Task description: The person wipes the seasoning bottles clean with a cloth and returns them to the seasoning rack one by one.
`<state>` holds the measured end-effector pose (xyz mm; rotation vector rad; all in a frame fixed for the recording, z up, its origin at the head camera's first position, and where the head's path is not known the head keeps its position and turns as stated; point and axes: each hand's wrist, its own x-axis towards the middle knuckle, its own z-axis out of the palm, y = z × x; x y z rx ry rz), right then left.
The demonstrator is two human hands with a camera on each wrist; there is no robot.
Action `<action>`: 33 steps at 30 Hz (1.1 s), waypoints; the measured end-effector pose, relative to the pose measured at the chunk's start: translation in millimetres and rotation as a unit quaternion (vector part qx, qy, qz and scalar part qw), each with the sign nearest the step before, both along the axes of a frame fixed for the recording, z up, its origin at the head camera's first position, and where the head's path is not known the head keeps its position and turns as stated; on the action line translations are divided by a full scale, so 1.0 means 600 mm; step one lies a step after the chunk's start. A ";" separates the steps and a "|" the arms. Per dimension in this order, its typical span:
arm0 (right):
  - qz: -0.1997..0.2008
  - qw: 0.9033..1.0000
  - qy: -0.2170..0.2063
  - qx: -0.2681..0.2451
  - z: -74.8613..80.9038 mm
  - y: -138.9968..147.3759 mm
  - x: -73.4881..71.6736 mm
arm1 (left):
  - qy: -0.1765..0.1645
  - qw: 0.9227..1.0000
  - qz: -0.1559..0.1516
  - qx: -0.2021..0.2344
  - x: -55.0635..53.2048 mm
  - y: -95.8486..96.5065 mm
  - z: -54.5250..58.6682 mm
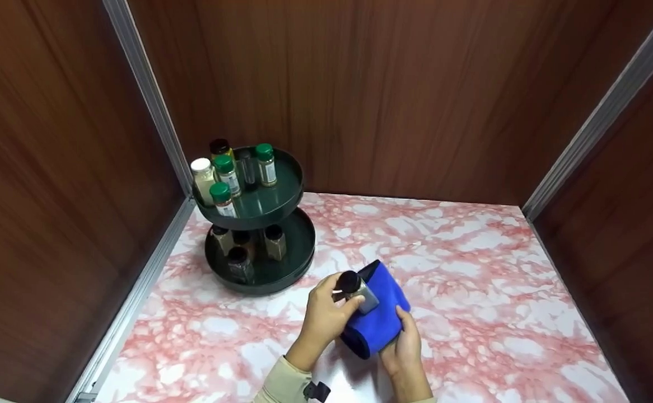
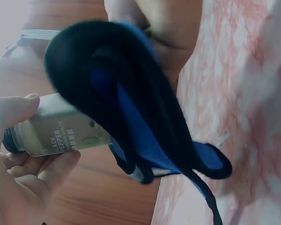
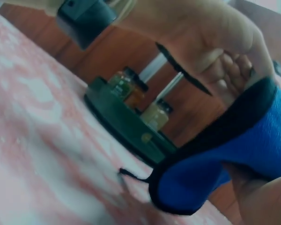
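Note:
My left hand (image 1: 325, 314) grips a clear spice jar (image 1: 368, 301) with a black cap, tilted, its cap toward the hand. In the left wrist view the label on the jar (image 2: 61, 131) reads "BLACK PEPPER". Against the jar's lower end lies a folded blue cloth (image 1: 387, 305) with black edging. My right hand (image 1: 404, 348) holds this cloth from below and the right side, thumb over its blue face. In the right wrist view the cloth (image 3: 192, 183) sags in a fold, and a thin black loop hangs from its edge.
At the left stands a dark green two-tier turntable (image 1: 281, 280). Its upper tier carries several jars with green, white and dark caps, such as a green-capped jar (image 1: 269, 170). Dark-capped jars (image 1: 275, 246) stand below. Wooden panels (image 1: 393, 101) enclose the pink marbled tabletop (image 1: 472, 268).

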<state>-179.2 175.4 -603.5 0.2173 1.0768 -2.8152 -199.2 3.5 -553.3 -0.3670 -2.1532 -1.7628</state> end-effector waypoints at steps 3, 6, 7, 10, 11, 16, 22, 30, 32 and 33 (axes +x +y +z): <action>0.005 1.000 0.011 -0.006 -0.003 0.006 0.002 | 0.010 1.000 0.005 -0.012 -0.006 -0.005 0.000; 0.004 1.000 0.004 -0.004 -0.004 0.011 0.003 | 0.006 1.000 0.008 -0.029 -0.011 -0.009 0.002; 0.000 1.000 -0.002 -0.003 -0.004 0.012 0.003 | 0.004 0.999 0.007 -0.035 -0.011 -0.011 0.004; -0.005 1.000 -0.023 0.012 -0.004 0.016 0.005 | -0.001 0.999 -0.006 -0.052 -0.013 -0.016 0.012; -0.006 0.999 -0.028 0.020 -0.004 0.017 0.006 | 0.001 0.998 -0.013 -0.056 -0.013 -0.019 0.016; 0.009 0.995 -0.024 0.097 -0.003 0.026 0.009 | 0.021 0.994 0.007 -0.107 -0.024 -0.036 0.029; 0.004 0.991 -0.021 0.130 0.003 0.032 0.009 | 0.029 0.991 0.039 -0.127 -0.039 -0.062 0.036; 0.005 0.990 -0.014 0.140 0.003 0.040 0.011 | 0.030 0.986 0.082 -0.144 -0.061 -0.098 0.047; -0.001 0.990 -0.017 0.142 0.004 0.041 0.012 | 0.022 0.984 0.095 -0.148 -0.068 -0.108 0.051; -0.004 0.989 -0.018 0.144 0.004 0.043 0.012 | 0.019 0.983 0.101 -0.151 -0.071 -0.113 0.053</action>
